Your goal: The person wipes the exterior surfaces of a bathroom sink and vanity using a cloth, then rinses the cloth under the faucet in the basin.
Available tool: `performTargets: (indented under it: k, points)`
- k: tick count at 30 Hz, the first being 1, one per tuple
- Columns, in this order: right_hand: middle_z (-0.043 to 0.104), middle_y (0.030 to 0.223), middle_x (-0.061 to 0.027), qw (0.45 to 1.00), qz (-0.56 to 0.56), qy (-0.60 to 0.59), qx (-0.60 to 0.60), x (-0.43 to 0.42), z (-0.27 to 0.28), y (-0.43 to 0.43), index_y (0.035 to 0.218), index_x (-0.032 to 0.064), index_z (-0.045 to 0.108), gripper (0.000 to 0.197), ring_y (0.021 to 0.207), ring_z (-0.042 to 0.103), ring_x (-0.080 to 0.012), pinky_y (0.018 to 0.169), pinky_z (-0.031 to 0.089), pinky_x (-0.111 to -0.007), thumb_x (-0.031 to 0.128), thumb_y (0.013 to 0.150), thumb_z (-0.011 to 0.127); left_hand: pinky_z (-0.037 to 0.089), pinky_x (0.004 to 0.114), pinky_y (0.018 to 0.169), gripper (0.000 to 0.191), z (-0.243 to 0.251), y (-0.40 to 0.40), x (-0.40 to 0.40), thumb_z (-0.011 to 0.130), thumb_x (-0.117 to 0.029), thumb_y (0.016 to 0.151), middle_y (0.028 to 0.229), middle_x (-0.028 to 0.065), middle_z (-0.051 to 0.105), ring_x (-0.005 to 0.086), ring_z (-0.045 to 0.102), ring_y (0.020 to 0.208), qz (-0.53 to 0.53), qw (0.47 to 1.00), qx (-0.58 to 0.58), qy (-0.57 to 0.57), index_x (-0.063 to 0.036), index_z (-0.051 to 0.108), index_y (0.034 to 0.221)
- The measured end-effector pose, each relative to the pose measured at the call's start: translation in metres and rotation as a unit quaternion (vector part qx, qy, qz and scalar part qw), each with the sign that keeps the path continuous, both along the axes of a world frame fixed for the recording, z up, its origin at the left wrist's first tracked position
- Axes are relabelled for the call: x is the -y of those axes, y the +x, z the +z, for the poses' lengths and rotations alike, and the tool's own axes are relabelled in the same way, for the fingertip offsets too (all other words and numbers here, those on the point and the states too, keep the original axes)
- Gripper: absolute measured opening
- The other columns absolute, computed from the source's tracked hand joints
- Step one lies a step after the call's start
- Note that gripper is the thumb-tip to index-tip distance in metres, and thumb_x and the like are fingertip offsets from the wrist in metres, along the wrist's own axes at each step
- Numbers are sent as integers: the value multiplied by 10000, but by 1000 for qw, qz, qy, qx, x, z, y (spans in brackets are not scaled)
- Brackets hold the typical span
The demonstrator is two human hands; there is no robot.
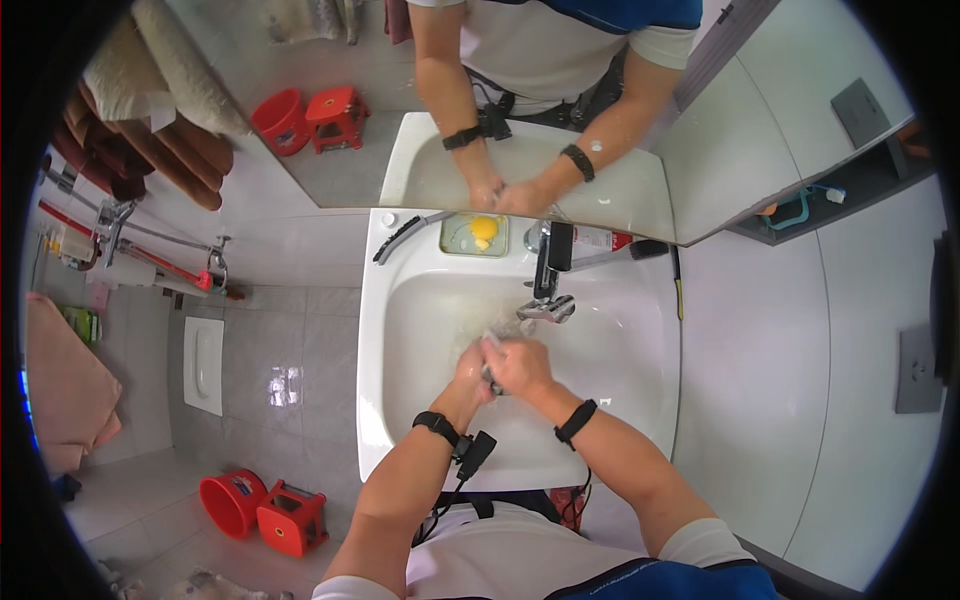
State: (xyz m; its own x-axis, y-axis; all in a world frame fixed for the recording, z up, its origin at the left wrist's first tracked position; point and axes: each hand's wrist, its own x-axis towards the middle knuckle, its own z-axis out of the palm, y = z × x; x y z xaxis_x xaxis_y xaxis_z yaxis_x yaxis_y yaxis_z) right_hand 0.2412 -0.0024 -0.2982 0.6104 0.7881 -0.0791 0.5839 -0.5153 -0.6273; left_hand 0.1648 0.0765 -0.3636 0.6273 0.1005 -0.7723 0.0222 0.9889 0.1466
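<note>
My left hand [471,371] and my right hand [523,366] meet inside the white washbasin [615,360], just below the faucet [551,307]. Between them is a small whitish object [491,337] with a darker part near the palms; blur and fingers hide most of it, so its kind cannot be told. Wet, cloudy splashes surround the fingertips under the spout. Each wrist wears a black band, and a small black device with a cable hangs by the left one. The large mirror [330,172] behind the basin reflects both arms.
On the basin's back ledge lie a black-bristled brush [397,238], a soap dish [474,251] with yellow soap, a red and white tube [600,238] and another brush [649,250]. A red bucket [232,504] and red stool [292,519] stand on the floor at left.
</note>
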Motion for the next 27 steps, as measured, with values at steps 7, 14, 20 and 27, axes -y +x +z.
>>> performTargets:
  k: [7,14,20,27]
  points:
    - [625,1229,-263,988,-133,-74,-13,76,-100,140,1259,60,596,580,1088,605,-421,902,499,-499,508,895,648,439,541,1051,553,51,11,5,467,-416,1028,1447,181,495,361,528,1281,-112,984,-46,132,-80,394,1461]
    - [363,1500,-284,954,-170,-234,84,32,-88,52,1346,-8,516,811,1356,365,-445,1095,350,-503,535,792,755,373,610,1100,882,36,-62,-38,573,-519,951,1629,257,132,493,224,1466,-152,964,-163,142,-121,132,1602]
    - [640,1164,-144,857,-298,120,-402,-17,-91,37,1233,-1,573,508,1070,622,-238,873,518,-384,256,835,756,397,595,1093,845,40,-49,-32,549,-501,972,1635,226,139,441,233,1479,-129,980,-112,100,-131,121,1600]
    - [641,1006,-61,657,-361,318,-580,-107,-41,13,1088,36,624,239,870,605,-169,769,509,-316,169,898,683,470,476,1030,734,42,-63,-61,519,-461,995,1587,171,260,347,496,1298,-4,989,-71,133,-161,200,1584]
